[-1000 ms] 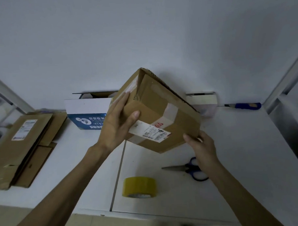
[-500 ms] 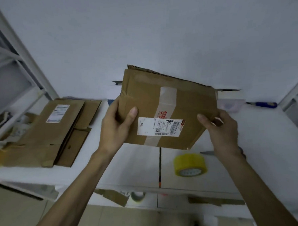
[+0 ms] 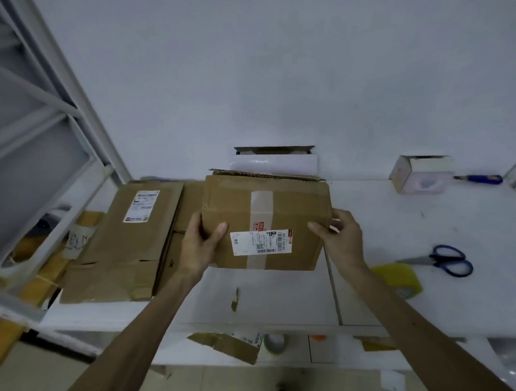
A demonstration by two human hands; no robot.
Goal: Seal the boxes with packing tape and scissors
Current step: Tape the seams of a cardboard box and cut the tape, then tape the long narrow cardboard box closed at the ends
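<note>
A brown cardboard box (image 3: 298, 202) with a taped seam and a white shipping label is held just above the white table (image 3: 429, 217). My left hand (image 3: 201, 246) grips its left side, thumb on the labelled face. My right hand (image 3: 341, 236) grips its right side, thumb on the front. A yellow roll of packing tape (image 3: 402, 279) lies at the right, partly hidden by my right forearm. Blue-handled scissors (image 3: 443, 259) lie beyond the roll.
Flattened cardboard boxes (image 3: 125, 242) lie at the left. A white box (image 3: 274, 162) stands against the wall behind the held box. A small open box (image 3: 420, 173) and a blue-handled tool (image 3: 480, 179) sit at the back right. A grey metal rack (image 3: 40, 122) stands at the left.
The box has turned from a tilted corner-up pose to level and come lower and leftward, nearer the flattened cardboard. Both hands kept their hold on its sides.
</note>
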